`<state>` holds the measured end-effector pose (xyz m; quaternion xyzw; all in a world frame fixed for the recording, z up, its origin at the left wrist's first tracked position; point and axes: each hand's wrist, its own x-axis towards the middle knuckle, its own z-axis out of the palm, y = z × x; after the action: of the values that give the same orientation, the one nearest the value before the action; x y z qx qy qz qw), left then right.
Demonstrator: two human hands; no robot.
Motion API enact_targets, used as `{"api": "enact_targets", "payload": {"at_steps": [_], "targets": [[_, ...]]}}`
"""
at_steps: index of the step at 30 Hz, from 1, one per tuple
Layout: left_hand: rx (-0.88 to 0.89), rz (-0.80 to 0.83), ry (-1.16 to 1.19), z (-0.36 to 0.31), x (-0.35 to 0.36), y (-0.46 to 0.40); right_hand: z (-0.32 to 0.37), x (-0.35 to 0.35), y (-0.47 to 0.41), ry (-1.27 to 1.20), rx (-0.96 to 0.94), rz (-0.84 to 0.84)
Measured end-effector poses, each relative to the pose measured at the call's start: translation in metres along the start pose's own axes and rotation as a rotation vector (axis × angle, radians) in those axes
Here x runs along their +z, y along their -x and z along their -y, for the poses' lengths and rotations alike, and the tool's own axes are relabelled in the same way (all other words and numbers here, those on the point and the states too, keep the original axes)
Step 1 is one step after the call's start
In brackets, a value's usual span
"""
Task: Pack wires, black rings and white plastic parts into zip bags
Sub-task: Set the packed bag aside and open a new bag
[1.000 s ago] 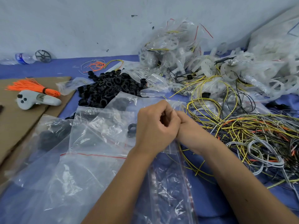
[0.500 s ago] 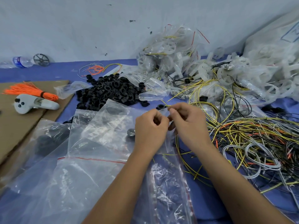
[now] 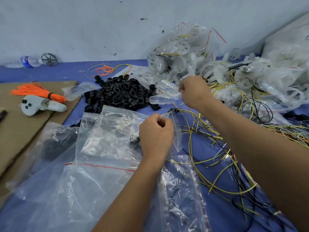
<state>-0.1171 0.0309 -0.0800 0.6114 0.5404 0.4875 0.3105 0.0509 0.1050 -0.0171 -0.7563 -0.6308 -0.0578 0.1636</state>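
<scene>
Right now your left hand (image 3: pixel 156 131) pinches the zip bag's (image 3: pixel 107 136) mouth to hold it open mid-worktop, while your right hand (image 3: pixel 194 92), fingers curled, reaches toward the white plastic parts (image 3: pixel 222 74) near the far edge, beside the black rings (image 3: pixel 120 94).

Glossy, crinkled clear plastic zip bags (image 3: pixel 107 141) catch the light over a matt blue cloth (image 3: pixel 217 206), beside matt black rings (image 3: pixel 120 94), smooth plastic-coated yellow wires (image 3: pixel 217 164), translucent white plastic parts (image 3: pixel 242 77) and dull brown cardboard (image 3: pixel 25 131).
</scene>
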Motion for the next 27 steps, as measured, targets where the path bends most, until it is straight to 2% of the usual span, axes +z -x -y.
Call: {"api": "enact_targets", "payload": {"at_steps": [5,11,17,20,23,27], "targets": [[0.022,0.042,-0.066,-0.003,0.000,0.004,-0.003,0.019,0.005,0.147,0.057,0.155],[0.017,0.050,-0.022,-0.001,-0.001,0.002,-0.006,0.029,0.017,0.208,0.123,0.054],[0.020,0.047,-0.024,0.002,0.001,0.000,-0.006,0.023,0.030,0.176,0.128,0.043],[0.041,0.036,-0.026,0.002,0.001,0.000,-0.012,0.017,0.039,0.077,0.117,0.031],[0.045,0.037,-0.020,0.002,0.001,0.000,-0.014,0.001,0.049,-0.082,0.083,0.147],[0.038,0.048,-0.012,0.002,0.001,0.001,-0.017,-0.042,0.057,-0.116,0.096,0.360]]}}
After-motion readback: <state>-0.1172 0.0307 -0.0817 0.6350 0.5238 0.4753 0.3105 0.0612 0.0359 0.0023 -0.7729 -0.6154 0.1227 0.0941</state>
